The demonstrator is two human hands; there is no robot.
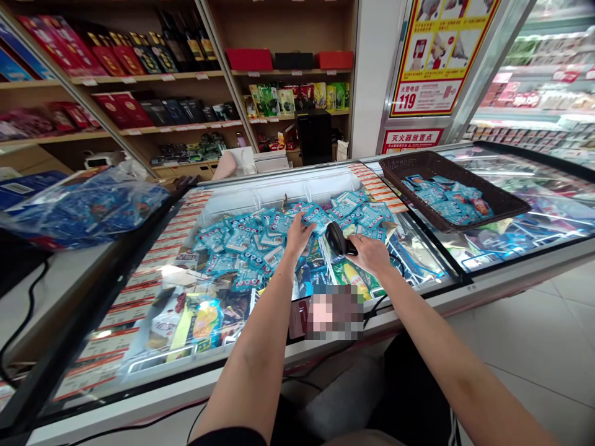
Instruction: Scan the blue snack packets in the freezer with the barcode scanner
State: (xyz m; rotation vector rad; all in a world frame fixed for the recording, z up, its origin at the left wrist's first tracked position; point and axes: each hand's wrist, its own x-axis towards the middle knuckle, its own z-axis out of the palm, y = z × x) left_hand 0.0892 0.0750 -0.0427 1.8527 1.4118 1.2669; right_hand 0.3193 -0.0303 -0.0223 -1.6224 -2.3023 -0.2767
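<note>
My right hand point(372, 253) is wrapped round the grip of a black handheld barcode scanner point(335, 239), whose head points left. Just beyond it, my left hand point(299, 235) has its fingertips closed at the edge of a small blue packet point(317, 218). Many similar blue packets point(242, 240) lie loose in a broad heap on the glass top of the chest freezer point(134, 367). Several of them spread under and behind both hands. A cable runs down from the scanner along the front of the freezer.
A brown woven basket point(504, 201) with more blue packets rests on the glass at right. Plastic-wrapped blue packs point(93, 207) lie at left. Shelves with bottles and boxes point(251, 60) stand behind. A blurred patch covers something at the freezer's front edge.
</note>
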